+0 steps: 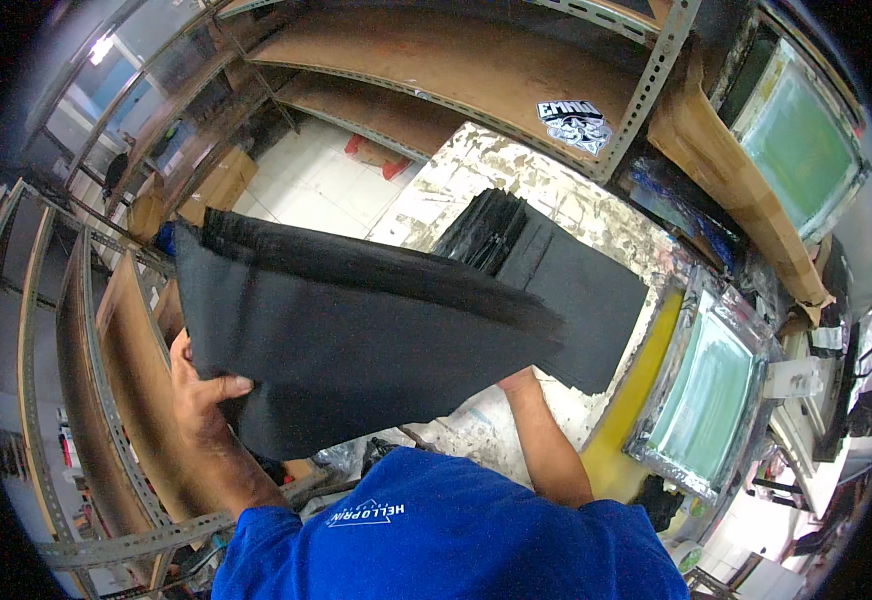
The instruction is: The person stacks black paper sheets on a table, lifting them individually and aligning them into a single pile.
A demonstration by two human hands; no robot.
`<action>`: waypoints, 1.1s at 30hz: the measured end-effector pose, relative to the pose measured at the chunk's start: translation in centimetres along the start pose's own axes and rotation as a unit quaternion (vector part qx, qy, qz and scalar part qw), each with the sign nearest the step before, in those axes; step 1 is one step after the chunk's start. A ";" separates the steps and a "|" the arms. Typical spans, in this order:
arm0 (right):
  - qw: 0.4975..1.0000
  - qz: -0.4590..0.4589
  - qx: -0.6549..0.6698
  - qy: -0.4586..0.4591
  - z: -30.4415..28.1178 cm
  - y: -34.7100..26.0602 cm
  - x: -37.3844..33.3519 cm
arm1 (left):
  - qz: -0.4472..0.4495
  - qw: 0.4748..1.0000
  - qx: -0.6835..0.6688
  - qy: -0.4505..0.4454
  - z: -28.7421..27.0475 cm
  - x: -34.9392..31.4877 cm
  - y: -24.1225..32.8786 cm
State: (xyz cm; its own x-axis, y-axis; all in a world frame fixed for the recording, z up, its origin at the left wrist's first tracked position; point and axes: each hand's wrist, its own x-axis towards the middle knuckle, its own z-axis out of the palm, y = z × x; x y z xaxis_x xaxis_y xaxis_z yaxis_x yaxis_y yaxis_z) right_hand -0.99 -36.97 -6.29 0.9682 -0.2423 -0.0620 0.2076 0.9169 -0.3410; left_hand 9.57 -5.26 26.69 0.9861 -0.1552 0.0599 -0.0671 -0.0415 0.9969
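A large black cloth-like sheet point(356, 330) spans the space before me, raised at its left end and slanting down to the right. My left hand point(201, 390) grips its left end, thumb on top and the other fingers behind. At the sheet's near edge, on the right, is my right hand point(519, 379); its fingers are hidden under the material. Beneath and beyond lies a stack of similar black pieces point(586, 300), with bunched folds at its left side. The stack rests on a white, paint-stained table point(436, 190).
A metal-framed shelf point(356, 60) with brown boards stands beyond the table. Right of the stack lies a framed green printing screen point(706, 385), and another green screen point(796, 145) leans farther back near a brown cardboard sheet point(726, 190). More racks point(96, 370) flank my left side.
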 end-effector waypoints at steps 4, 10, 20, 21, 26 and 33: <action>0.986 0.092 0.124 -0.056 3.1 -0.1 -2.1 | -0.041 0.999 -0.022 -0.016 0.1 1.0 -1.8; 0.945 0.056 -0.321 0.007 6.7 0.2 -1.1 | -0.084 0.992 -0.060 -0.069 0.5 1.3 -4.5; 0.852 0.057 -0.482 0.198 7.3 -7.2 -4.5 | -0.185 0.982 -0.014 -0.041 0.5 -0.7 -14.1; 0.837 0.073 -0.503 0.202 6.1 -7.4 -4.5 | -0.186 0.981 -0.009 -0.047 0.8 -1.0 -16.2; 0.585 0.064 -0.794 0.153 5.1 -4.0 -3.6 | -0.108 0.946 0.305 -0.033 3.6 -3.6 -24.3; 0.402 0.007 -0.910 0.105 6.5 0.9 -4.0 | -0.149 0.806 0.570 -0.063 7.2 -4.0 -24.0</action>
State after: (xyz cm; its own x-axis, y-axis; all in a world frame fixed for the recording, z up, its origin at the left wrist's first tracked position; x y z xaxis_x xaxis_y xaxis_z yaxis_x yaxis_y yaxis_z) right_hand -3.77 -33.13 -0.20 0.8950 -0.4372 -0.0879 -0.4274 -0.7845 -0.4493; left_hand 6.15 -10.77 2.13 0.9659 -0.0673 -0.2501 0.0023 -0.9634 0.2679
